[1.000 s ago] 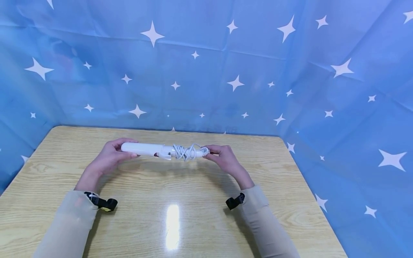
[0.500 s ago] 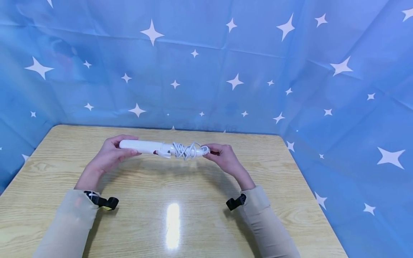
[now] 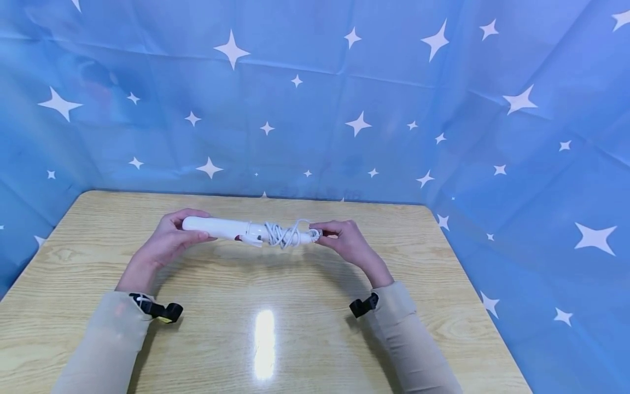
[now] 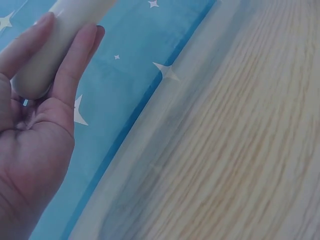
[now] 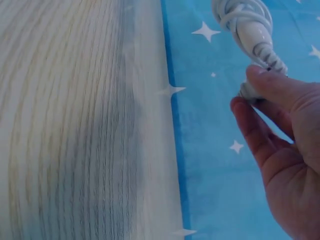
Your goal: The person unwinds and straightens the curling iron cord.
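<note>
A white curling iron [image 3: 219, 227] is held level above the table in the head view, its pale cord [image 3: 283, 235] wound round the handle. At the smooth, rounded end my left hand [image 3: 162, 243] grips it; the left wrist view shows thumb and fingers on both sides of the white barrel [image 4: 55, 50]. My right hand [image 3: 349, 241] pinches the ribbed cord base at the handle's tip. In the right wrist view, the thumb and fingertips of that hand [image 5: 287, 135] close on this piece, below the coiled cord [image 5: 245, 15]. A small lever sticks out near the middle.
A wood-grain table [image 3: 221, 339] lies under both arms, with a bright light reflection near its front. Blue cloth [image 3: 315, 109] with white stars hangs behind and along the right side. Black cameras are strapped to both wrists.
The curling iron rises slightly, then dips again. My right hand has shifted a little to the right at the handle's tip; my left hand keeps its hold.
</note>
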The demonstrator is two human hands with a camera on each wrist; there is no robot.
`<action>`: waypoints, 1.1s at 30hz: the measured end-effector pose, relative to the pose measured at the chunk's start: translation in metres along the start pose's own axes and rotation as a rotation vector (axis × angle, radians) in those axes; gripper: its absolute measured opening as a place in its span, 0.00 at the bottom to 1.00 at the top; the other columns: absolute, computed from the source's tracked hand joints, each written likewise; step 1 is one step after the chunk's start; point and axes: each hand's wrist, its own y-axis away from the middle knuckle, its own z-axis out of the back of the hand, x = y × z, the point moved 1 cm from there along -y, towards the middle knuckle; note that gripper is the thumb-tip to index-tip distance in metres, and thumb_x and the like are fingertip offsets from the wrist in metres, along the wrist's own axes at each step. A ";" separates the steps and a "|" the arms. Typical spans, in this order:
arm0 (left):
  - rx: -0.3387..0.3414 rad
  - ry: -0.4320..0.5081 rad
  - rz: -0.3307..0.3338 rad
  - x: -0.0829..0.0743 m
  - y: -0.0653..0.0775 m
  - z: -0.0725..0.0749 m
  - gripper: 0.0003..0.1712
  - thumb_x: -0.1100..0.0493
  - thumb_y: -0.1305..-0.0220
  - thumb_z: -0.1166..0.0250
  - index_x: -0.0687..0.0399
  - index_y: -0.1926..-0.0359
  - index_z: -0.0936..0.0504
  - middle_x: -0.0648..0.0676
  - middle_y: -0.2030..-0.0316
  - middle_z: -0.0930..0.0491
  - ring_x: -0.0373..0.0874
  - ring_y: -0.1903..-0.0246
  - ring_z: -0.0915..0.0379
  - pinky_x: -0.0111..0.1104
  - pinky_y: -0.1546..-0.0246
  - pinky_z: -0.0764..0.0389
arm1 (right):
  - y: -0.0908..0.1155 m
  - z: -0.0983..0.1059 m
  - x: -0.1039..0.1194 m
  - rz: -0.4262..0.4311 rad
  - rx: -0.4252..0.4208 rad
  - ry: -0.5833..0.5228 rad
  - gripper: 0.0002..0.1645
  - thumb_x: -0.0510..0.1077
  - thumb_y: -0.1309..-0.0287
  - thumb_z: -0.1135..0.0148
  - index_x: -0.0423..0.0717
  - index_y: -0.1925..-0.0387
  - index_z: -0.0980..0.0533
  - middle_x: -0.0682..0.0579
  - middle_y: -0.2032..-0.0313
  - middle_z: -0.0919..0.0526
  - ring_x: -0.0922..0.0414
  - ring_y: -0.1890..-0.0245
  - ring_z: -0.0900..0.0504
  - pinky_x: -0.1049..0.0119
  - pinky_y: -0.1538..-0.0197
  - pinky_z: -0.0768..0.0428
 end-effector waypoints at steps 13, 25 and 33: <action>-0.008 0.087 -0.019 -0.001 0.004 0.004 0.25 0.85 0.37 0.43 0.60 0.49 0.13 0.59 0.44 0.30 0.49 0.47 0.26 0.45 0.47 0.15 | 0.007 0.000 -0.009 0.440 -0.221 0.243 0.18 0.26 0.52 0.23 0.39 0.58 0.13 0.43 0.50 0.12 0.49 0.60 0.14 0.62 0.66 0.12; -0.030 0.104 -0.020 0.001 0.006 0.005 0.25 0.85 0.37 0.43 0.60 0.49 0.14 0.61 0.43 0.32 0.49 0.45 0.27 0.44 0.47 0.15 | 0.011 0.001 -0.012 0.440 -0.207 0.251 0.20 0.24 0.52 0.25 0.39 0.56 0.14 0.45 0.48 0.13 0.48 0.54 0.13 0.58 0.56 0.11; -0.008 0.132 -0.046 -0.001 0.005 0.004 0.25 0.85 0.36 0.45 0.60 0.49 0.14 0.58 0.44 0.30 0.49 0.46 0.26 0.45 0.47 0.15 | 0.015 0.001 -0.014 0.420 -0.170 0.288 0.21 0.21 0.49 0.29 0.37 0.53 0.15 0.44 0.46 0.14 0.47 0.53 0.13 0.59 0.57 0.11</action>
